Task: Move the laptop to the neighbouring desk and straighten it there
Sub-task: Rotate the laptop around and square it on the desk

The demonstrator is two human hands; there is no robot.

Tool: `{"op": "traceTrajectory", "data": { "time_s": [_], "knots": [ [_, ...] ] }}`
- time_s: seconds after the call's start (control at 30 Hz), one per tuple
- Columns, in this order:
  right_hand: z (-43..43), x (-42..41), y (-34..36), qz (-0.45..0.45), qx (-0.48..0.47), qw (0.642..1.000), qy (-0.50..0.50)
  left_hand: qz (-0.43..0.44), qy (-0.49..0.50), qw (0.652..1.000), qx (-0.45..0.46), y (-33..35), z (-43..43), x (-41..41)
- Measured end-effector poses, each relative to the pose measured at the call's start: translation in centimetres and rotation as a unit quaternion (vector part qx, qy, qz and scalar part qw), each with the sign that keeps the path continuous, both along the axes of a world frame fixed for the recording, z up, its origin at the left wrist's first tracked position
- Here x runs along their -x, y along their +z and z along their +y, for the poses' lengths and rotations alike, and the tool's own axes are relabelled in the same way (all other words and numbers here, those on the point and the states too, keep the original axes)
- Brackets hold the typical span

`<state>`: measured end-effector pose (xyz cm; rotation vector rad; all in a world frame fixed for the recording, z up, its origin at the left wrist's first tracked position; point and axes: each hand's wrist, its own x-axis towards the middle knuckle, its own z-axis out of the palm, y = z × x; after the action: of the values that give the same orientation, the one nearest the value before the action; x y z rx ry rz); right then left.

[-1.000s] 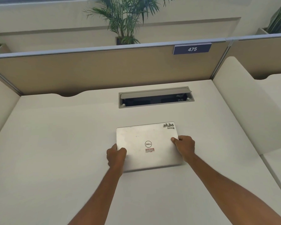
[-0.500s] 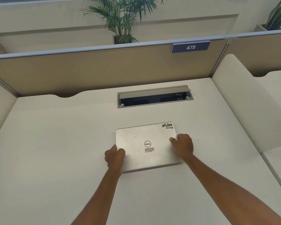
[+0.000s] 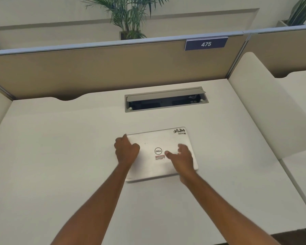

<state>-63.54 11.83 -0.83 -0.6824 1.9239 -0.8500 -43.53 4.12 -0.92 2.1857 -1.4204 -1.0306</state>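
Note:
A closed silver Dell laptop point(image 3: 159, 139) lies flat on the white desk point(image 3: 60, 152), a little right of centre, slightly skewed with its right side further away. It has a sticker at its far right corner. My left hand point(image 3: 126, 151) is over the lid's left part, fingers loosely curled and thumb raised, gripping nothing. Over the lid's right part is my right hand point(image 3: 181, 156), fingers spread and not closed on the edge. Both hands are motion-blurred.
An open grey cable box point(image 3: 166, 101) is sunk into the desk behind the laptop. A tan partition point(image 3: 95, 71) with a "475" sign point(image 3: 206, 44) closes the back. A white side divider point(image 3: 265, 106) separates the neighbouring desk point(image 3: 302, 89) on the right.
Both hands have let go of the laptop's side edges and moved inward and up over the lid. The laptop itself has stayed in place.

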Motion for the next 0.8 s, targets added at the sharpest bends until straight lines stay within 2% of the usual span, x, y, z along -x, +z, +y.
{"op": "traceTrajectory", "data": {
  "time_s": [0.1, 0.17, 0.27, 0.37, 0.53, 0.8],
  "knots": [
    [1.7, -2.0, -0.4, -0.227, -0.061, 0.968, -0.083, -0.059, -0.126, 0.99, 0.009, 0.4, -2.1, 0.5],
    [2.6, -2.7, -1.0, -0.303, -0.112, 0.937, -0.132, -0.093, -0.191, 0.977, 0.007, 0.5, -3.4, 1.0],
    [3.6, -3.5, -1.6, -0.372, -0.16, 0.893, -0.197, -0.123, -0.259, 0.958, -0.02, 0.7, -5.1, 2.1],
    [3.5, -3.8, -2.3, -0.397, -0.148, 0.869, -0.256, -0.141, -0.298, 0.943, -0.049, 0.6, -6.2, 3.3],
    [3.4, -4.0, -2.9, -0.413, -0.135, 0.846, -0.31, -0.146, -0.324, 0.934, -0.048, 0.7, -6.9, 4.7],
    [4.1, -4.2, -3.9, -0.395, -0.107, 0.854, -0.32, -0.152, -0.349, 0.923, -0.063, 0.7, -7.4, 5.3]
  ]
}}
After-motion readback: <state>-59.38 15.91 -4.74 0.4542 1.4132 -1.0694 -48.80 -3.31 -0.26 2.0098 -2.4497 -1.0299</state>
